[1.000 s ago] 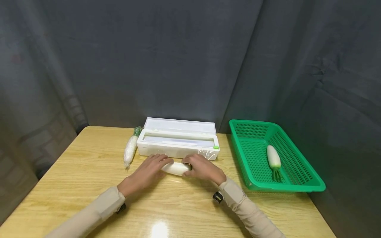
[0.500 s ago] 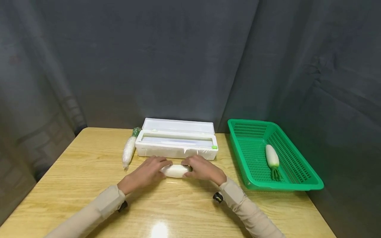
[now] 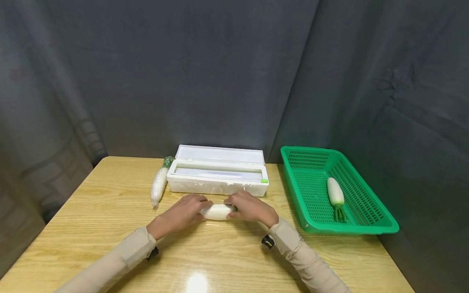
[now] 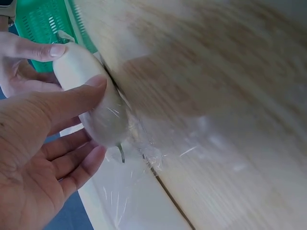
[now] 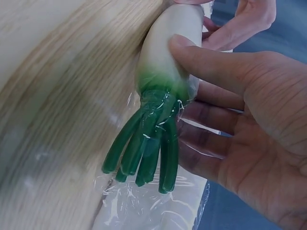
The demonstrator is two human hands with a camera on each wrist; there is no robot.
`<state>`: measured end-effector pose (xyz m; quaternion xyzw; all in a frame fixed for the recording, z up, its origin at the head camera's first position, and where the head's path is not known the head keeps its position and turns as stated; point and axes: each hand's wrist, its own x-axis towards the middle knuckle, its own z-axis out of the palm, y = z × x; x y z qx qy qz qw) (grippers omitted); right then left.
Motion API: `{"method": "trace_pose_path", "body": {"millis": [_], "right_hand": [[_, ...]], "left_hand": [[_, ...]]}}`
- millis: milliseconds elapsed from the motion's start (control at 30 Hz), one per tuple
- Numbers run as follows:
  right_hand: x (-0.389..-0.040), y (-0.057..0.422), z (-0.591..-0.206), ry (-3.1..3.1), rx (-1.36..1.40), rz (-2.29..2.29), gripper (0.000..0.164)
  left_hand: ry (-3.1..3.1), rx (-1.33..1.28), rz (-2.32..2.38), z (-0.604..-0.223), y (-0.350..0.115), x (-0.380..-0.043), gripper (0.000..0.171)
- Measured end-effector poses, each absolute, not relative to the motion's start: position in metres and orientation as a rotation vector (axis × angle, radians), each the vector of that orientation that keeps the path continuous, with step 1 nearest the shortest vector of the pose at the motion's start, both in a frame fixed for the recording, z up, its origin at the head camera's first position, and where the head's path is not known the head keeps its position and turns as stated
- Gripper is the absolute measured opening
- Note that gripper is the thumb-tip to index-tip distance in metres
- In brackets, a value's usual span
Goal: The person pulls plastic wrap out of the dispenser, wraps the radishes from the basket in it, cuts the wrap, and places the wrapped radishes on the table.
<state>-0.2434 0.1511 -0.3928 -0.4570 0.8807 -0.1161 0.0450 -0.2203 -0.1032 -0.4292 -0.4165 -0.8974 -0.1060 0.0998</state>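
Note:
A white radish (image 3: 217,212) with green stems lies crosswise between my two hands, clear plastic film clinging round it. My left hand (image 3: 187,209) grips its tapered tip end, thumb on the near side and fingers round the far side. With thumb and fingers, my right hand (image 3: 249,206) holds the other end, just above the green stems (image 5: 146,139). Film (image 5: 165,206) sticks out loosely past the stems, and more crumpled film (image 4: 151,151) shows beside the tip. Just behind the hands stands a white cling film dispenser (image 3: 216,187), its lid (image 3: 220,154) raised.
A second radish (image 3: 159,185), wrapped in film, lies left of the dispenser. At the right, a green plastic basket (image 3: 311,226) holds an unwrapped radish (image 3: 335,193). The wooden table (image 3: 205,260) ends at a dark grey curtain (image 3: 205,81).
The radish has turned slightly and lies more level between the hands, which keep their grip on it. The head view has shifted a little.

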Motion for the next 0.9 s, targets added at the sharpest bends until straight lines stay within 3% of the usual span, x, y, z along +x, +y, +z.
{"method": "trace_pose_path", "body": {"millis": [900], "right_hand": [[-0.239, 0.155, -0.393, 2.568, -1.256, -0.434, 0.014]], "left_hand": [[-2.628, -1.393, -0.284, -0.412, -0.102, -0.222, 0.026]]}}
